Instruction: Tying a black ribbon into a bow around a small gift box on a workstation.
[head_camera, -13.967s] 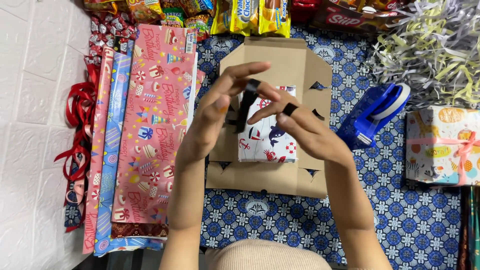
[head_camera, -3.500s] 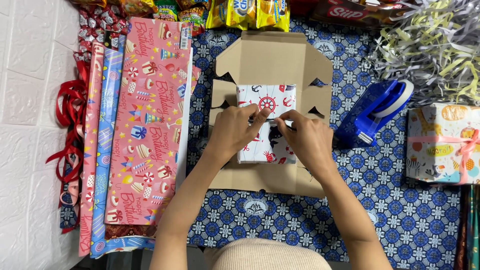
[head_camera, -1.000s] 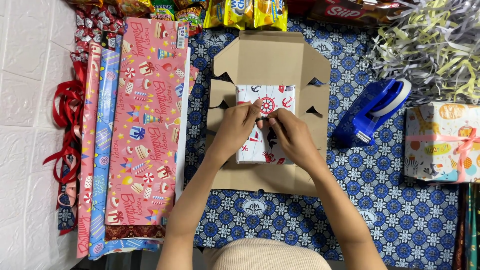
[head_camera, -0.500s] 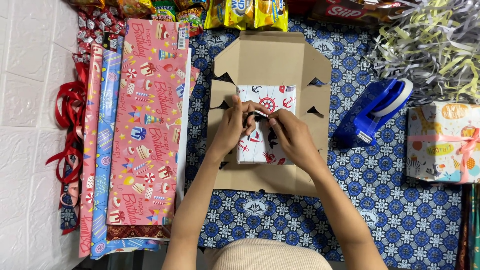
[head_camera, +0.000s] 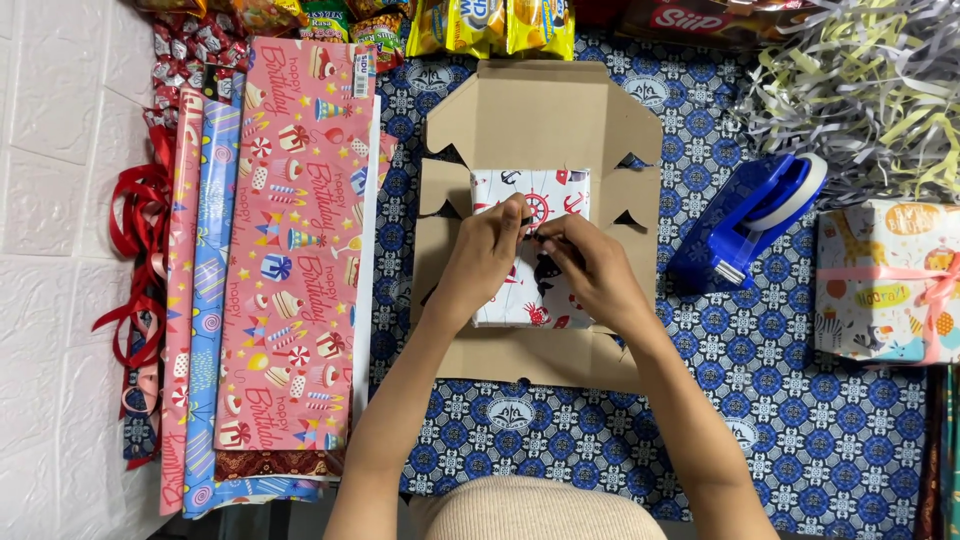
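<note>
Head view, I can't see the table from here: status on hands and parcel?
Left hand and right hand both pressing on the white nautical-print wrapped parcel. Parcel lies in the open brown cardboard box. Nothing across it.

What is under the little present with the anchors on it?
The wrapped present lies on an unfolded brown cardboard box, which rests on a blue patterned cloth. Both hands, left and right, cover its middle.

We see a gift-wrapping table: wrapping-paper rolls (head_camera: 280, 270) left, tape dispenser (head_camera: 750, 215) right, shredded filler (head_camera: 860, 90) far right, ribbons (head_camera: 140, 240).
</note>
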